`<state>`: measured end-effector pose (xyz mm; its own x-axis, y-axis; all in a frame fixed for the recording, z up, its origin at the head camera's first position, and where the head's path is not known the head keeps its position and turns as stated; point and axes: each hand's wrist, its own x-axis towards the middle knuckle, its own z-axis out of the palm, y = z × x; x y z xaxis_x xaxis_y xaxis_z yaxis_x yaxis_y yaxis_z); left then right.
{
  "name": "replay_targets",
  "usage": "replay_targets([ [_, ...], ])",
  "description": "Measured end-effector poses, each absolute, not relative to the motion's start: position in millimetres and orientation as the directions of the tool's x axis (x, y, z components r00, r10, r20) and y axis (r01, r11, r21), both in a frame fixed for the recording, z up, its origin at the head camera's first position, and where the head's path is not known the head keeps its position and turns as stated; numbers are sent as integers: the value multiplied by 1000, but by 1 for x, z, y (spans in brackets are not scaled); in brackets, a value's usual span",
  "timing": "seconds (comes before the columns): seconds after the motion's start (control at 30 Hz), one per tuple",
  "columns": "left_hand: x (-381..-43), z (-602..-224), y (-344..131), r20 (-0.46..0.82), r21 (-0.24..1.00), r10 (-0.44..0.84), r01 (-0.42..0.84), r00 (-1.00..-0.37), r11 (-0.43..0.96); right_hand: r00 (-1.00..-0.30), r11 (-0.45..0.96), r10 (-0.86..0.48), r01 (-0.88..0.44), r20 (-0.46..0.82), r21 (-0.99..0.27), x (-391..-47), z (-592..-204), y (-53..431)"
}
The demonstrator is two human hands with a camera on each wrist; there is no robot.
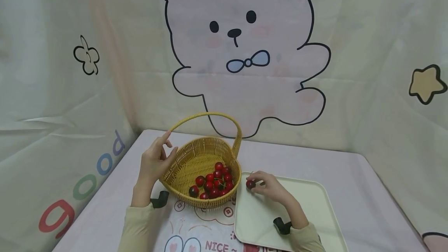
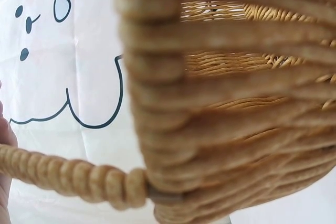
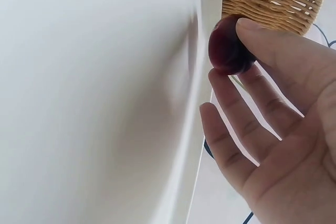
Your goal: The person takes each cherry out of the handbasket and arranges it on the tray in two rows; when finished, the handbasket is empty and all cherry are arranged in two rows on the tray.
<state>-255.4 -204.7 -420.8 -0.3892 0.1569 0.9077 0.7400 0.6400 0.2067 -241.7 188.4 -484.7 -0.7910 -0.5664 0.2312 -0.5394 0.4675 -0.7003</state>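
**Dark cherry [image 1: 250, 184] pinched over a pale tray [image 1: 297, 213], just beside a yellow wicker basket [image 1: 189, 156] of red cherries [image 1: 209, 186]**

Held in the right grip [image 1: 267, 188] of a bare-handed person: thumb on one side, fingertips on the other. Located above the tray's far left corner, near the basket's right rim. Probably light and firm, with smooth skin apt to slip or roll. Likely to bruise under a hard squeeze; best taken gently round the sides with the fingertips, or by the thin stem [image 3: 236, 81].

At the basket's left side, the left grip [image 1: 155, 160], index finger reaching to the arched handle [image 1: 210, 113], thumb apart from it near the rim. Impossible to tell whether closed round the handle, with only a sliver of hand in the left wrist view.

Inside the basket, about a dozen or more glossy cherries, bright red to nearly black, gathered toward the near right, with green stems among them. Judging by the open weave, a light, slightly springy basket, best lifted by the handle.

To the right, the tray: shallow, cream-coloured, round-cornered, with a low raised rim; probably stiff and smooth. Beneath both, a white worktop [image 1: 315, 158], with cartoon drawings and the word "NICE" on the near side. At the far side, a pale backdrop [image 1: 147, 88] with a large outlined bear [image 1: 287, 49].
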Motion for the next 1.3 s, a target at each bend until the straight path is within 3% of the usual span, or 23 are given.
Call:
replay_targets([
  [0.4,-256,-420,-204,907,198,162,732,-390,652,-805,496,-564,-509,185,-704,-242,-488,188],
  [0.7,-256,-419,-205,901,209,163,729,-403,652,-788,491,-578,-543,212,-681,-244,-489,189],
  [1.3,-254,-420,-205,893,222,154,710,-424,669,-828,557,-491,-538,271,-633,-238,-471,184],
])
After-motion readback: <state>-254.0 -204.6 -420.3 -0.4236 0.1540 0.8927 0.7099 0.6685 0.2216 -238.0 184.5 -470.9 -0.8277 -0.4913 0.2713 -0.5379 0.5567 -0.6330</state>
